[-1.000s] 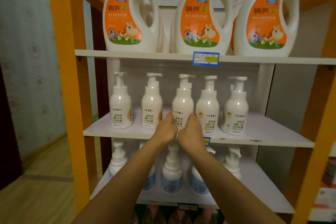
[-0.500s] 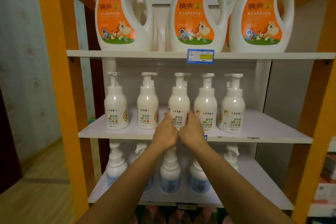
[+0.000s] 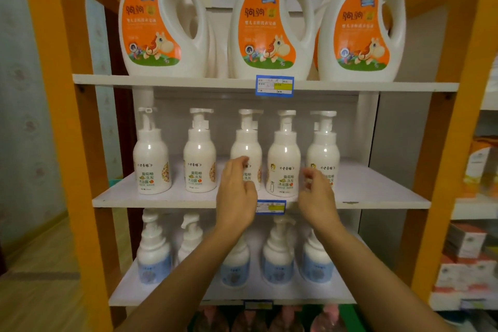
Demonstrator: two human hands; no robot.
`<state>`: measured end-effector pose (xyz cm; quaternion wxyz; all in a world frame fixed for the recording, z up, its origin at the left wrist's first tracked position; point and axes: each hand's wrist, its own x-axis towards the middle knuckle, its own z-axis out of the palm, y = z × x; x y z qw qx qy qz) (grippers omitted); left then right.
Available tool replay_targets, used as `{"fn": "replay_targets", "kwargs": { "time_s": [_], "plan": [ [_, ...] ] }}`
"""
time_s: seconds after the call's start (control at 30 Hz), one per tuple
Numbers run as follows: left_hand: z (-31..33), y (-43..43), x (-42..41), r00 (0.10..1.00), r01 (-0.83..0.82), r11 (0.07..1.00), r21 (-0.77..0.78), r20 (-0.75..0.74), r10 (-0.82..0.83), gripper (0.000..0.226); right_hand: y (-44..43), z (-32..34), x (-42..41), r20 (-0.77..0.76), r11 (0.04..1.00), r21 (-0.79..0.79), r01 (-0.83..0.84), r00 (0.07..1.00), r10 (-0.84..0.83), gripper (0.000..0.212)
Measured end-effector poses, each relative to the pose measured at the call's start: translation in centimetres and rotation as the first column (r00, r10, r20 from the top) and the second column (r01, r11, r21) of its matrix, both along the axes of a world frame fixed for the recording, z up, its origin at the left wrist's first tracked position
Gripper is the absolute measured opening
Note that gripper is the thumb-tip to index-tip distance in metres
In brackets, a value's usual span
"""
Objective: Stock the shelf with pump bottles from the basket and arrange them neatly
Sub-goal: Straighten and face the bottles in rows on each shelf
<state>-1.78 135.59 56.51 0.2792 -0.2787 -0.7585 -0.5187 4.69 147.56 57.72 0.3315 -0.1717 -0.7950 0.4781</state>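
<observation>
A row of several white pump bottles with orange-green labels stands upright on the white middle shelf (image 3: 161, 198). My left hand (image 3: 237, 194) hovers in front of the third bottle (image 3: 246, 143), fingers spread and curved, fingertips at its label. My right hand (image 3: 318, 197) is in front of the lower part of the fifth bottle (image 3: 323, 145), fingers loosely curled and apart, holding nothing. The fourth bottle (image 3: 284, 153) shows between my hands. The first bottle (image 3: 152, 153) and second bottle (image 3: 199, 153) stand to the left. No basket is in view.
Large white detergent jugs (image 3: 161, 27) with orange labels fill the top shelf. Blue-labelled pump bottles (image 3: 153, 259) stand on the lower shelf, pink bottles (image 3: 269, 318) below them. Orange frame posts (image 3: 51, 116) flank the shelves. Boxes (image 3: 479, 164) sit on a neighbouring shelf at right.
Both hands were clasped together around the third bottle. They have let go and moved apart, the right hand going over to the fifth bottle.
</observation>
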Motion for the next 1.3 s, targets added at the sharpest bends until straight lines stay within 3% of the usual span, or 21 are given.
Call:
{"fn": "replay_targets", "kwargs": {
  "time_s": [0.23,0.5,0.8,1.03,1.3],
  "plan": [
    [1.0,2.8,0.7,0.957,0.223,0.97,-0.095,0.21,-0.2,0.035,0.7,0.0,-0.5,0.083,0.987,0.02,-0.159,0.984,0.156,0.045],
    [1.4,3.7,-0.5,0.891,0.273,0.951,-0.148,0.411,-0.192,0.029,3.1,0.8,-3.6,0.162,0.971,0.0,-0.237,0.959,0.234,0.044],
    [2.0,4.1,-0.6,0.888,0.278,0.935,-0.219,0.429,-0.164,0.034,5.3,0.5,-3.7,0.203,0.957,0.018,-0.29,0.938,0.281,0.072],
    [2.3,5.4,-0.3,0.894,0.297,0.91,-0.29,0.418,-0.159,0.042,6.7,-0.1,-3.7,0.16,0.943,0.003,-0.333,0.931,0.328,0.074],
    [2.3,6.1,-0.1,0.901,0.273,0.911,-0.31,0.415,-0.128,0.032,6.7,-0.1,-4.3,0.142,0.945,0.016,-0.326,0.936,0.321,0.072]
  ]
}}
